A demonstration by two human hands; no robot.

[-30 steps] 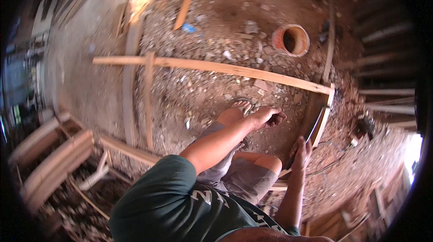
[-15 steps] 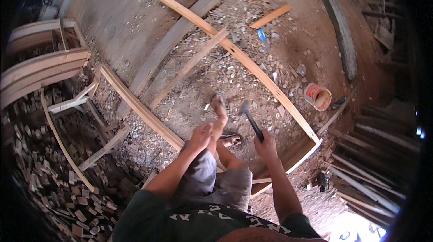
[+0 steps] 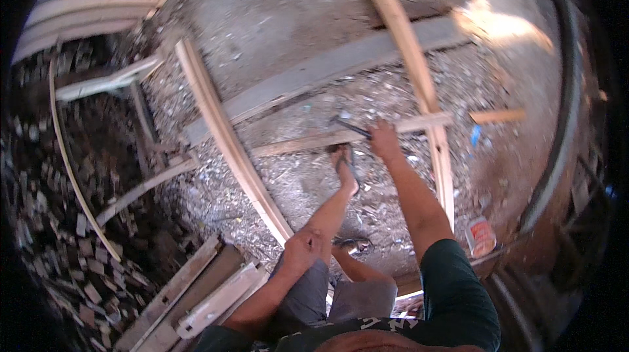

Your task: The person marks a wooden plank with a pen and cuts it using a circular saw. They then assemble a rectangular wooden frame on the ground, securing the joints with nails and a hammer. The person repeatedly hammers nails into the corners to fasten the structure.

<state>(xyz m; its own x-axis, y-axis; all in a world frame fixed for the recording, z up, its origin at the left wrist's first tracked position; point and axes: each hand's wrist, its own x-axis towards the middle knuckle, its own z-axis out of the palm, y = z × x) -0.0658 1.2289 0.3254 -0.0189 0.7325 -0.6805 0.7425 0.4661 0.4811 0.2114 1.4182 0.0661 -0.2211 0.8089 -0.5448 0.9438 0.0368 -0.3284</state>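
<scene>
My right hand (image 3: 383,140) is closed around the dark handle of a hammer (image 3: 350,128). The hammer's head lies low over a thin wooden slat (image 3: 295,143) that crosses the ground. My left foot in a sandal (image 3: 345,167) is set against that slat, just left of the hand. My left hand (image 3: 303,250) is curled into a fist and rests on my bent left knee, holding nothing. The slat runs between a long curved wooden strip (image 3: 229,145) on the left and another long strip (image 3: 413,63) on the right.
A grey plank (image 3: 327,67) lies on the chip-strewn ground behind the slat. An orange pot (image 3: 481,237) stands at the right, with a short wood offcut (image 3: 498,116) and a blue scrap (image 3: 475,134) beyond it. Stacked wood scraps (image 3: 72,221) and boards (image 3: 196,293) fill the left.
The view has swung round. My right hand has brought the hammer down to the cross slat. My left hand has pulled back from in front of me onto my knee.
</scene>
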